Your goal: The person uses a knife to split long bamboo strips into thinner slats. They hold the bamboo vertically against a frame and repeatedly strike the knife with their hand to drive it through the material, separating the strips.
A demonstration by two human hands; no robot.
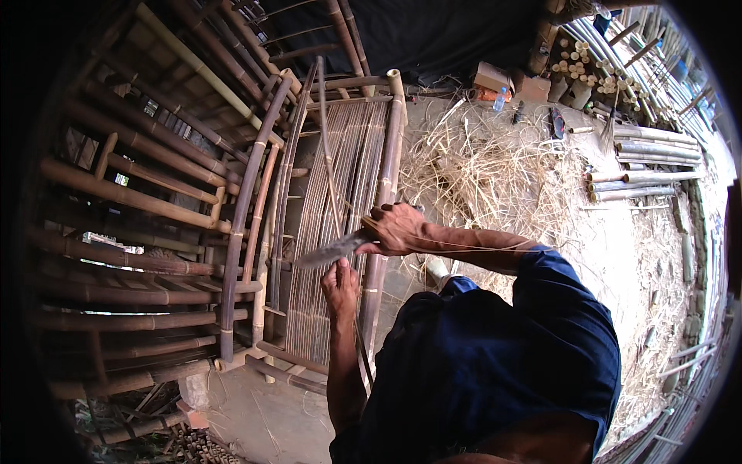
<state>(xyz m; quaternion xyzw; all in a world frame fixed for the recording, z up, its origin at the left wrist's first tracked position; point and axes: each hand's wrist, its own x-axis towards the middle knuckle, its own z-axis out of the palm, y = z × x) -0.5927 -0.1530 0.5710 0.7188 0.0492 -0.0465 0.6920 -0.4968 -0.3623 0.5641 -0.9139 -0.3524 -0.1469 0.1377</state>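
We note the right forearm (pixel 479 249) reaching leftward across the view, its right hand (pixel 398 229) curled in a firm grip — left forearm (pixel 345 363) rising from the lower edge, left hand (pixel 340 288) near the other, fingers bent.

Pale floor (pixel 255 417), R side strewn w/ straw-coloured shavings (pixel 495 166). Dark sheeting (pixel 456 39) up top, brown bamboo furn. (pixel 139 198) in shade L; daylight floods far R.
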